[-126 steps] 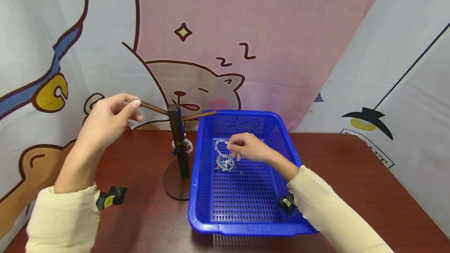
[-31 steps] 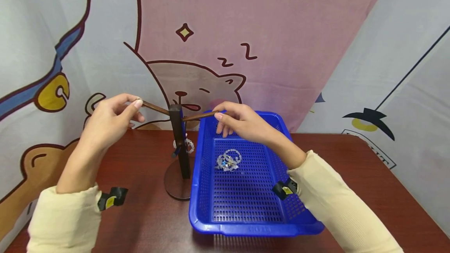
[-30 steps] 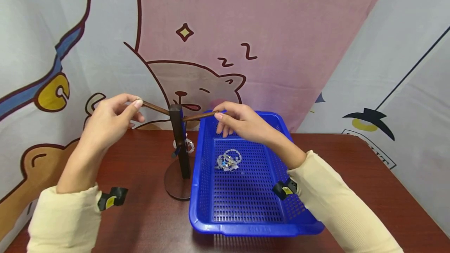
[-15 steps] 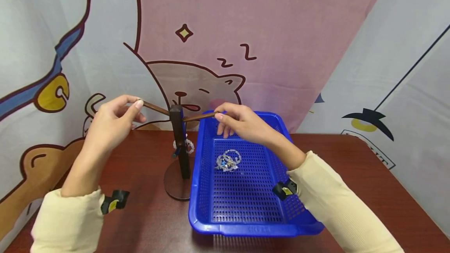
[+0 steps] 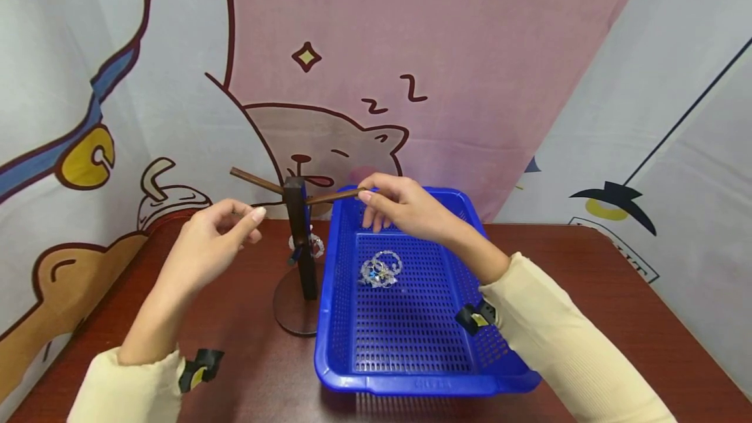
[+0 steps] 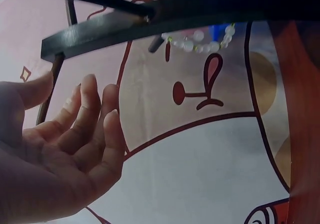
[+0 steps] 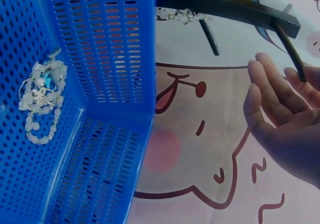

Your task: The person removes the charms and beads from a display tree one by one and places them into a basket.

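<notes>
A dark wooden display stand [image 5: 296, 214] with pegs rises from a round base [image 5: 288, 309]. My right hand [image 5: 411, 207] pinches the tip of its right peg [image 5: 329, 197] between thumb and index finger; the other fingers hang loosely below. Lower and left of the left peg [image 5: 255, 179] is my left hand [image 5: 214, 240], apart from it. Its fingers are loosely bent, and the left wrist view shows nothing between them and the thumb. A clear beaded bracelet [image 6: 200, 48] hangs from a lower peg. In the blue basket [image 5: 423, 384] lies a small tangle of clear beaded bracelets [image 7: 42, 97].
The basket stands just right of the stand, its left rim overlapping the round base in the head view. Both rest on a reddish-brown table [image 5: 587, 318]. A printed cartoon cloth [image 5: 470, 51] hangs close behind and along the sides.
My left hand has let go of the left peg and moved down and to the right. Earlier, my right hand rose from the bracelets in the basket to the right peg, where it stays.
</notes>
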Demonstrator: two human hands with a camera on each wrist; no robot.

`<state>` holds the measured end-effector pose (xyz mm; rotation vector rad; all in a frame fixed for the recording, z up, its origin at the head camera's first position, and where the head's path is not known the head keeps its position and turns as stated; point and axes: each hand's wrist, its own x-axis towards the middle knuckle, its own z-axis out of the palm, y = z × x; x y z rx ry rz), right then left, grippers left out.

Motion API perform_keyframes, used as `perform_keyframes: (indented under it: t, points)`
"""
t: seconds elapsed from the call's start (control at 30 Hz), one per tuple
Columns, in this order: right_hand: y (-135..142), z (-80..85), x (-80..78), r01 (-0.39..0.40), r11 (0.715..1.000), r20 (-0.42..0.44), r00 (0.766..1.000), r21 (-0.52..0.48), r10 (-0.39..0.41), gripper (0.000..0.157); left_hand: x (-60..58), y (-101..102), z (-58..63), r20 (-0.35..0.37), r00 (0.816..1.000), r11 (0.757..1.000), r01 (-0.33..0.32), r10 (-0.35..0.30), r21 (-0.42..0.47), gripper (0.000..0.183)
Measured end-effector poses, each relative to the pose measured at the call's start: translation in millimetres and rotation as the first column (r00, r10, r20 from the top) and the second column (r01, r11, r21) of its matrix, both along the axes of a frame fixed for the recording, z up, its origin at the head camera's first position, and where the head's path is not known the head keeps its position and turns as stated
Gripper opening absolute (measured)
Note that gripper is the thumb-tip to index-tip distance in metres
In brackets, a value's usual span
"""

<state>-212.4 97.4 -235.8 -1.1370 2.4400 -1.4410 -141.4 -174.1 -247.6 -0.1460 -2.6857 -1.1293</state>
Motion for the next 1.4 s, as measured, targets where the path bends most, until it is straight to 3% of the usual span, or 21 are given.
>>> perform_keyframes:
  t: [0.27,0.53,0.93,1.4]
  points:
    - [1,1.0,0.5,-0.002,1.0,-0.006,1.0,0.005,0.002,0.015,13.9,15,-10.9,-0.018,0.999,0.998,0.045,-0.045,-0.034,0.035]
    - [2,0.9,0.8,-0.008,1.0,-0.01,1.0,0.004,0.008,0.015,24.0,26,-18.1,-0.022,0.996,0.996,0.09,-0.09,-0.013,0.027]
    - [1,2.2,2.7,-0.004,1.0,-0.001,1.0,0.005,0.004,0.014,27.5,34,-19.2,-0.037,0.994,0.995,0.1,-0.1,-0.005,0.023]
    - [0,2.5,5.4,0.002,1.0,-0.03,1.0,0.024,-0.001,0.012,29.1,29,-16.3,-0.037,0.996,0.996,0.078,-0.079,-0.032,0.021]
